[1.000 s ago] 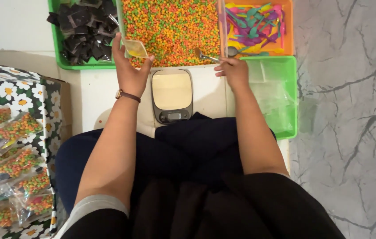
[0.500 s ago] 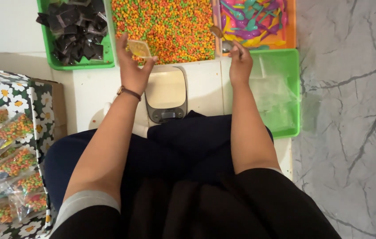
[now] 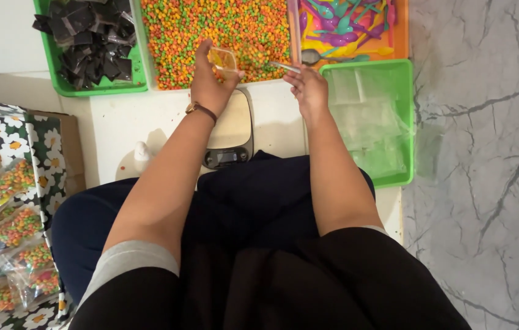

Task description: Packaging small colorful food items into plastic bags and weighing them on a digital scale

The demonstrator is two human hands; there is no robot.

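My left hand (image 3: 209, 82) holds a small clear plastic bag (image 3: 223, 58) over the near edge of a wide tray of orange, green and yellow candy pellets (image 3: 222, 27). A thin bracelet sits on that wrist. My right hand (image 3: 309, 90) grips a metal spoon (image 3: 276, 63) whose bowl reaches into the pellets close to the bag. Under my left forearm lies a small kitchen scale (image 3: 230, 131) with a pale platform.
A green tray of dark wrapped pieces (image 3: 85, 43) sits at the far left. An orange tray of coloured plastic spoons (image 3: 350, 27) and a green tray of clear bags (image 3: 374, 122) stand at the right. A floral box of filled candy bags (image 3: 8, 208) lies at my left.
The view has tilted, so the trays sit lower in frame. My right hand has brought the spoon left from the spoon tray into the pellets, next to the bag.
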